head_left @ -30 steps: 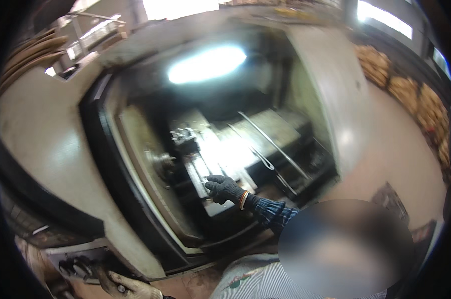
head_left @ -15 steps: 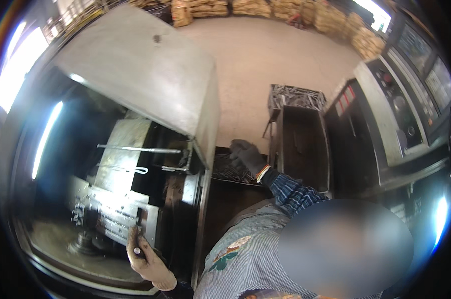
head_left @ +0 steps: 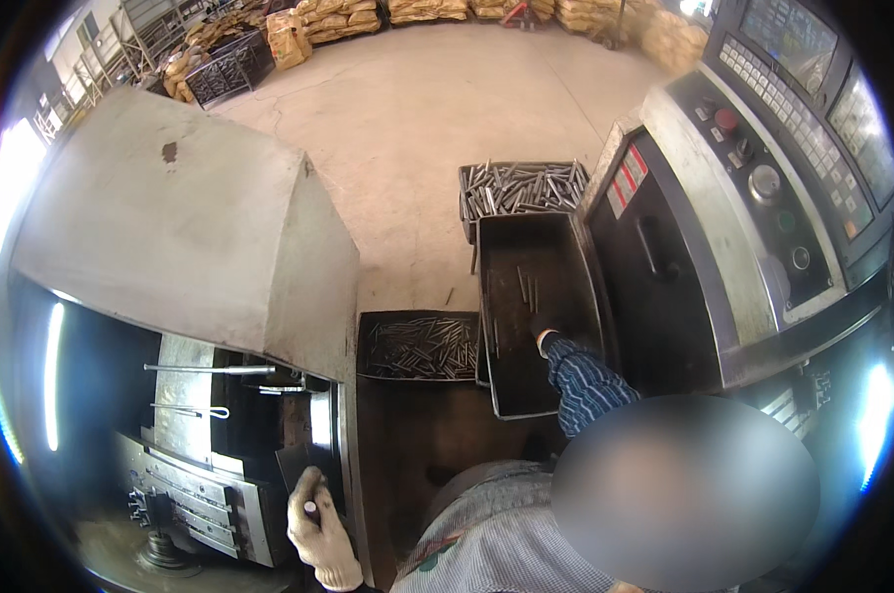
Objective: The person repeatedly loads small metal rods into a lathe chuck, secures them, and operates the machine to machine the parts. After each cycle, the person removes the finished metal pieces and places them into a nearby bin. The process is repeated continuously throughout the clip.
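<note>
My left hand [head_left: 320, 534], in a pale work glove, is closed around a dark-handled tool [head_left: 311, 508] whose round, light end pokes out of the fist. What kind of tool it is cannot be made out. Close above that hand is a dark flat piece [head_left: 293, 463]; whether it belongs to the tool is unclear. My right hand [head_left: 542, 327], in a dark glove, reaches down into a long dark metal tray [head_left: 526, 395]. Beside its fingertips lie a few thin metal rods [head_left: 529, 291]. Against the dark tray its fingers barely show.
On the left stands a machine with a grey cover [head_left: 190, 227] and slotted metal block [head_left: 185, 499]. A metal bar [head_left: 210, 369] lies inside. Low bin of rods [head_left: 417, 346] and heaped bin [head_left: 521, 188] flank the tray. At right is a control panel [head_left: 763, 188].
My right hand has gone from over the low bin down into the long tray. My view has swung, and the left hand, still gripping the tool, now sits beside the slotted block.
</note>
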Demonstrator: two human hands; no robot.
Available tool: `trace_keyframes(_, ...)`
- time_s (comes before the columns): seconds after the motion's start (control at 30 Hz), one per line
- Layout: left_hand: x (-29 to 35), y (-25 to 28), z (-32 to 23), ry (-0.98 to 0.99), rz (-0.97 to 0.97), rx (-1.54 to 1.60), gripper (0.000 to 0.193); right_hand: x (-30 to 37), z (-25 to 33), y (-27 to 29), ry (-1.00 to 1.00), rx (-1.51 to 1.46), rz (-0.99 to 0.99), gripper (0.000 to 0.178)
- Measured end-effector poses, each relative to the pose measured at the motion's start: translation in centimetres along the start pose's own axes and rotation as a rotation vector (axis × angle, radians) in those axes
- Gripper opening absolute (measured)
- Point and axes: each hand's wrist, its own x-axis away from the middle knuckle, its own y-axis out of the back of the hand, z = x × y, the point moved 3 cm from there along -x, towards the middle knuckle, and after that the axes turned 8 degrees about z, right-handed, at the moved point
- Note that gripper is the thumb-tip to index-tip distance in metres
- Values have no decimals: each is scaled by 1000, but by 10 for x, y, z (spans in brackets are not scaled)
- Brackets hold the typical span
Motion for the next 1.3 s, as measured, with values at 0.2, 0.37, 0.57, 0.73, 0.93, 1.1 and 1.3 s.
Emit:
trace_keyframes(0.2, 38, -11, -31, 203, 37, -96, 32, -34, 10, -117, -20, 94, 353, 48)
trace_keyframes(0.37, 3, -36, -23, 103, 241, -57, 32, -135, -144, -187, 17, 214, 179, 46)
trace_keyframes(0.57, 43, -42, -46, 127, 117, -55, 32, -24, 11, -31, -137, -811, 576, 25)
trace_keyframes(0.73, 23, -87, -50, -117, 198, -84, 24, 50, 24, 148, -81, -1622, 804, 8)
trace_keyframes(0.93, 28, -158, -118, -293, 502, -47, 25, 123, 12, 314, 360, -1595, 764, 24)
trace_keyframes(1.1, 73, -223, -199, -548, 772, 1, 20, 170, -54, 426, 588, -1348, 516, 31)
trace_keyframes(1.3, 166, -315, -274, -1199, 1018, 267, 27, 243, -178, 511, 234, -1276, 164, 39)
